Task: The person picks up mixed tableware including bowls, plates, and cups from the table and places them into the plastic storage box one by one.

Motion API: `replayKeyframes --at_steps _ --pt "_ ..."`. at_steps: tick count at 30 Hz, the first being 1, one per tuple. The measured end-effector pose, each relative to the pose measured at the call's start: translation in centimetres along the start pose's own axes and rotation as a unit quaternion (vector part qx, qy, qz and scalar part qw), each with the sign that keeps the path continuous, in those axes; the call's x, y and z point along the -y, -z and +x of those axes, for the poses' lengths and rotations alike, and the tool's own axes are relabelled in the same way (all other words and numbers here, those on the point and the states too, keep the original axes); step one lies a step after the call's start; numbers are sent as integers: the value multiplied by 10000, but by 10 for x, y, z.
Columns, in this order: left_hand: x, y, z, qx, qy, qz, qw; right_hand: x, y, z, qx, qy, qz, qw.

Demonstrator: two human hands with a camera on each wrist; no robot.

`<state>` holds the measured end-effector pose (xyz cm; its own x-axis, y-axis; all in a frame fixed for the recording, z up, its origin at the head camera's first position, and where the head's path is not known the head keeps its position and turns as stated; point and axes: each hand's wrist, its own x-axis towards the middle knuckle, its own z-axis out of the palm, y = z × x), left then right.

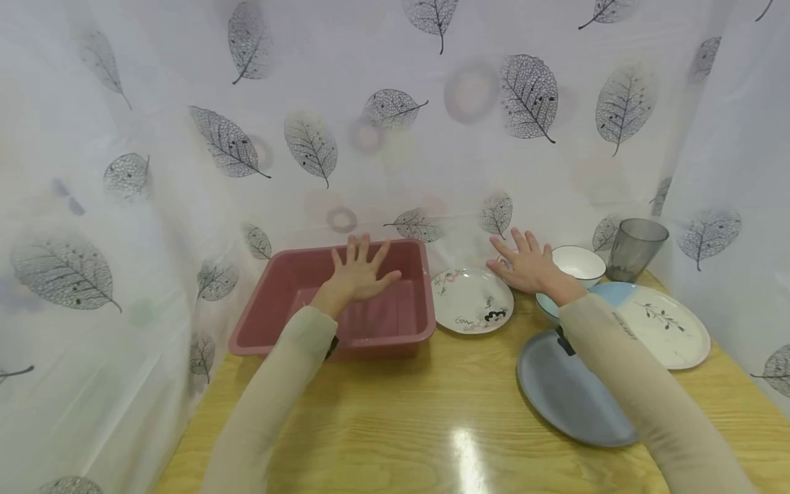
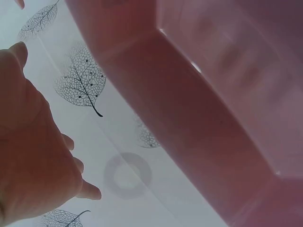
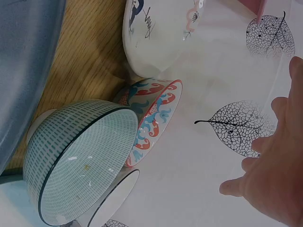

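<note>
My left hand (image 1: 358, 276) hovers over the pinkish-red plastic basin (image 1: 271, 302) with its fingers spread and nothing in it. Above the bowls, my right hand (image 1: 526, 264) is stretched out, fingers spread, also holding nothing. Beneath and beside it the right wrist view has a green-patterned bowl (image 3: 80, 156), a red-and-blue patterned bowl (image 3: 156, 118) and part of a white bowl (image 3: 116, 198) with a dark rim. A white plate with floral drawings (image 1: 472, 302) lies between the basin and the right hand.
A grey plate (image 1: 568, 391) lies partly under the right forearm. Right of it sits a blue-and-white plate (image 1: 673, 329) with a leaf sprig. A grey translucent cup (image 1: 638, 247) stands behind. Leaf-printed curtain (image 1: 395, 171) surrounds the wooden table (image 1: 395, 425) at back and sides.
</note>
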<state>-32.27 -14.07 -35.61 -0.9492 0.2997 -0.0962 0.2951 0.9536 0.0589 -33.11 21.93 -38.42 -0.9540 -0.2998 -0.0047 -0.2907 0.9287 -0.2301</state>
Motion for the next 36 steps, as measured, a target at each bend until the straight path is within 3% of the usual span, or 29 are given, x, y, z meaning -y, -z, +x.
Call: replayKeyframes --at_steps 14,21,27,36 --pt "18 -3 0 123 148 -466 9987 -2 -3 5 27 106 175 9998" --pt "25 5 -6 103 262 -785 9965 -1 0 5 58 -10 159 9999" --pt "28 10 -12 89 206 -1131 9933 -9 1 1 147 -179 336 9992" --pt "30 15 -22 -177 101 -1620 9866 -27 4 -12 -196 -179 962 9950"
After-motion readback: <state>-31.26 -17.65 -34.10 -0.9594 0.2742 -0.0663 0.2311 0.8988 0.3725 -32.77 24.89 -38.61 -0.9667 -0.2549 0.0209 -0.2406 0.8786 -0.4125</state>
